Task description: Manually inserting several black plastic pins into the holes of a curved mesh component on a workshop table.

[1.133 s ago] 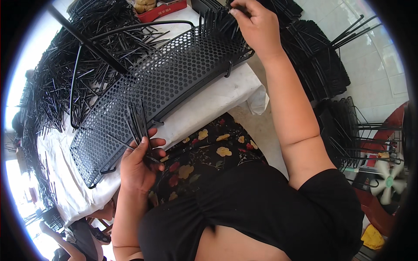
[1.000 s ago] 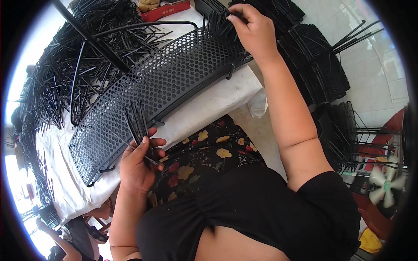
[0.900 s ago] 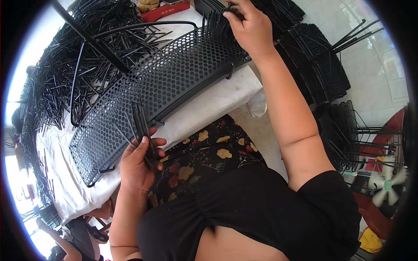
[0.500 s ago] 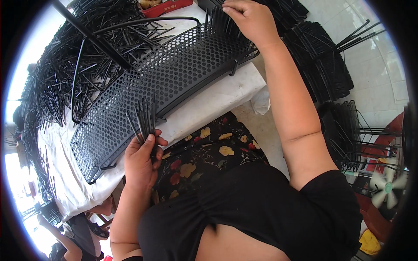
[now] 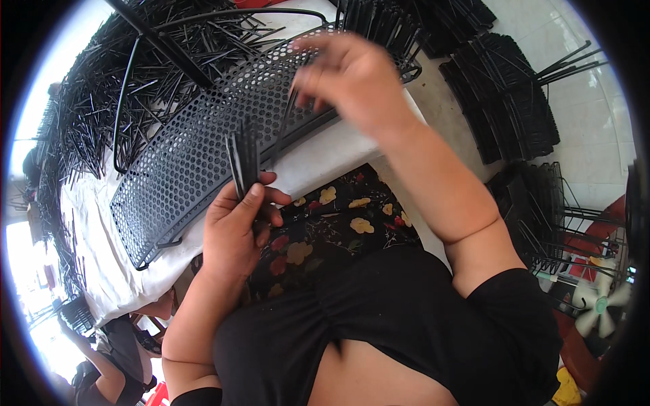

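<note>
My left hand (image 5: pixel 233 227) is closed round a small bundle of thin black strips (image 5: pixel 246 159), which stand up between thumb and fingers. Motion blurs my right hand (image 5: pixel 359 84), raised over the panel. A single thin black strip (image 5: pixel 283 128) hangs from its fingertips, its lower end close to the bundle. Beneath both hands lies a curved black perforated panel (image 5: pixel 183 152), its honeycomb of holes mostly bare. Many black strips (image 5: pixel 389 30) stand upright at the panel's far right end, packed close together.
A large heap of loose black strips (image 5: pixel 88 101) covers the white-covered table (image 5: pixel 88 250) behind the panel. A black rod (image 5: pixel 166 47) rises over it. Finished-looking bristled panels (image 5: pixel 501 95) are stacked at right, above a pale fan (image 5: pixel 601 304). Another person (image 5: pixel 101 379) sits lower left.
My right hand has come back from the panel's far right end toward my left hand, now with one strip at its fingertips. The left hand has shifted slightly right with its bundle.
</note>
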The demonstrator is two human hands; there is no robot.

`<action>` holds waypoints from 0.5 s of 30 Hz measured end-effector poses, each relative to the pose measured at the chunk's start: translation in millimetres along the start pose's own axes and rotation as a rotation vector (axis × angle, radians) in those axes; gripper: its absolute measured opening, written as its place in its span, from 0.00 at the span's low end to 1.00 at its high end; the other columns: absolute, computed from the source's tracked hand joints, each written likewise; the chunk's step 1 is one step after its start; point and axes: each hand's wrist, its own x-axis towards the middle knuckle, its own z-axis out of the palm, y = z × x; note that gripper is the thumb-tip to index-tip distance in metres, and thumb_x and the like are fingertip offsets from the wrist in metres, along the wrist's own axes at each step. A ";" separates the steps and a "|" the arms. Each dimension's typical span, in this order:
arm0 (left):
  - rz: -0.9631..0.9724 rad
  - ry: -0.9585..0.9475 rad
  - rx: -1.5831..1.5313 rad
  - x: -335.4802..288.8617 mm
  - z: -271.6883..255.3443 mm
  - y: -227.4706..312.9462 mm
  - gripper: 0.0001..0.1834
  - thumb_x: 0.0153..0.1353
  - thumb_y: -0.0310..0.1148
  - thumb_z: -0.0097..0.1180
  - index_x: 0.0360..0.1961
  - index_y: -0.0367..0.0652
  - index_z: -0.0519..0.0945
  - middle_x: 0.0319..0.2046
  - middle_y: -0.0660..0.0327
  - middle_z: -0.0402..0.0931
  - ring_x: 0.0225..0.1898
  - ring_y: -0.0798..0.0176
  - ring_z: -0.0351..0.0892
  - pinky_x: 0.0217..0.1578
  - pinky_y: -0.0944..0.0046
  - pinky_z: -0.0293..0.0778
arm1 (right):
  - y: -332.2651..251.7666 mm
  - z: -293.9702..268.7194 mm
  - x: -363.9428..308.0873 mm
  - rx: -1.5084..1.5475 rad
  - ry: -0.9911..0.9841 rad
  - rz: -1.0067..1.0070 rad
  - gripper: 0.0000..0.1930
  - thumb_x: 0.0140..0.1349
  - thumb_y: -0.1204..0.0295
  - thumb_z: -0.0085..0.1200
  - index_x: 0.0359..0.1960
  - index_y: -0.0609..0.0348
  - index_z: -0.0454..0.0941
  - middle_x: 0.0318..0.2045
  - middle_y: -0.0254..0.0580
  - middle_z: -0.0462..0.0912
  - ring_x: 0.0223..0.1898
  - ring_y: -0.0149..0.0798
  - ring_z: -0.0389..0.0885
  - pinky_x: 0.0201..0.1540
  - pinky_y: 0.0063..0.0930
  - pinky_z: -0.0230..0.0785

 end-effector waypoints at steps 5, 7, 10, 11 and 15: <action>-0.208 0.086 -0.162 -0.1 -16.0 -0.5 0.13 0.70 0.33 0.46 0.51 0.37 0.73 0.35 0.51 0.80 0.28 0.64 0.81 0.14 0.74 0.67 | -8.8 -71.7 61.6 -0.805 0.593 -0.678 0.16 0.55 0.79 0.58 0.47 0.63 0.77 0.35 0.51 0.83 0.37 0.52 0.82 0.41 0.35 0.74; -0.172 0.100 -0.156 -0.9 -12.7 -2.4 0.14 0.69 0.33 0.46 0.50 0.36 0.73 0.36 0.51 0.81 0.28 0.62 0.81 0.15 0.71 0.69 | -2.4 -79.1 70.2 -0.875 0.572 -0.764 0.16 0.55 0.79 0.57 0.47 0.62 0.78 0.36 0.51 0.83 0.38 0.52 0.82 0.41 0.36 0.74; -0.128 0.132 -0.145 -2.2 -10.8 1.7 0.13 0.69 0.33 0.45 0.48 0.35 0.73 0.36 0.52 0.81 0.29 0.62 0.82 0.16 0.70 0.72 | -1.2 -79.5 68.3 -0.998 0.555 -0.780 0.15 0.55 0.79 0.57 0.46 0.61 0.79 0.38 0.50 0.83 0.39 0.52 0.81 0.43 0.37 0.73; -0.126 0.134 -0.150 -1.9 -12.2 1.1 0.13 0.69 0.33 0.45 0.48 0.35 0.73 0.36 0.52 0.81 0.29 0.62 0.82 0.16 0.70 0.72 | -2.0 -78.4 67.3 -1.057 0.567 -0.707 0.16 0.55 0.79 0.57 0.46 0.61 0.79 0.40 0.51 0.83 0.39 0.52 0.81 0.45 0.38 0.73; -0.109 0.107 -0.066 -0.1 -14.2 -1.3 0.12 0.69 0.32 0.46 0.47 0.36 0.74 0.34 0.53 0.81 0.25 0.66 0.80 0.14 0.74 0.67 | -7.4 -80.1 72.8 -1.047 0.562 -0.884 0.16 0.53 0.79 0.58 0.46 0.60 0.80 0.41 0.50 0.83 0.40 0.51 0.81 0.47 0.39 0.72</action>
